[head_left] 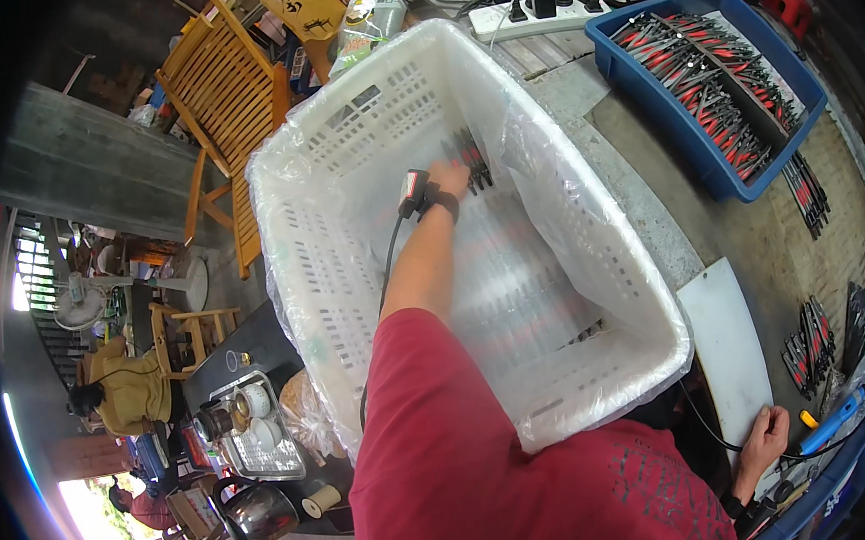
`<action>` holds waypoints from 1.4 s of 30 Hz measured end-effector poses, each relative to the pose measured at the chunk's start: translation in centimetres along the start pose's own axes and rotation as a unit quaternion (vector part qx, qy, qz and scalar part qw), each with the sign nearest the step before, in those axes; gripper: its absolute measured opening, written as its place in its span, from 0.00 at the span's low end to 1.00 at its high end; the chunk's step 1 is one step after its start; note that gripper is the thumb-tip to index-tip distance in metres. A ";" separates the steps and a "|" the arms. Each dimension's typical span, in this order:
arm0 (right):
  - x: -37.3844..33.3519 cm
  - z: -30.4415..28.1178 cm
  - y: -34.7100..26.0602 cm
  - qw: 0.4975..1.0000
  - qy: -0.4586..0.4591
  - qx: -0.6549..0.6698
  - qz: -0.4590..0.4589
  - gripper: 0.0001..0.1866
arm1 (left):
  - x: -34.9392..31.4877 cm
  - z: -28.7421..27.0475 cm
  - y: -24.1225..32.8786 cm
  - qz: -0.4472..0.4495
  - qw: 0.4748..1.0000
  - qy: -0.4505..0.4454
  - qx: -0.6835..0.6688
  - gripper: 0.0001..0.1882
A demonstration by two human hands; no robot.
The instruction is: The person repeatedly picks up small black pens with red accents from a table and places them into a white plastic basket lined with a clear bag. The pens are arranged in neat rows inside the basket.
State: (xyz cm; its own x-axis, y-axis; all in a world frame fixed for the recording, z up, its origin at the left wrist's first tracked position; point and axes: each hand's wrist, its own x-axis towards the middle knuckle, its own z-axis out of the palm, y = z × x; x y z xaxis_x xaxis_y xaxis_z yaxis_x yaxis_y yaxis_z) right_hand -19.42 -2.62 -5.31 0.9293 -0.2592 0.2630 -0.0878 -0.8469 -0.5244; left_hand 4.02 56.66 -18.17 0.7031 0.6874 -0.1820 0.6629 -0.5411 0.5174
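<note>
Maroon cloth sleeve (416,397): nearest.
Left hand (449,178): fingers at slim black-and-red pieces (475,157) inside white slotted plastic crate (334,227); cannot tell whether gripping.
Right hand (764,435): fingers curled beside flat white board (727,320); hold unclear.
Care: best keep pieces parallel, without snagging transparent plastic liner (557,181).

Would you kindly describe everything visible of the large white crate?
The white crate looks like plastic: deep, rectangular, open-topped, its walls pierced with rows of slots. Clear film lines it and drapes over the rim. It sits slantwise in view, left of the workbench. Inside, the left hand is at black-and-red pieces near the far end.
</note>
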 end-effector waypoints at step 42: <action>0.3 -0.4 -1.6 1.000 0.026 -0.002 -0.015 0.04 | -7.0 -7.8 8.2 0.229 0.931 0.067 -0.277 0.13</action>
State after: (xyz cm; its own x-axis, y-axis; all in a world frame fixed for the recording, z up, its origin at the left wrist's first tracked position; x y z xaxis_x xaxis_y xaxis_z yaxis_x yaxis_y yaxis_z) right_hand -19.12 -1.50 -4.04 0.9117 -0.2566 0.3209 -0.0606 -0.8565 -0.5126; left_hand 2.57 51.19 -6.07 0.8162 0.5204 0.2509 0.0403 -0.4845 0.8738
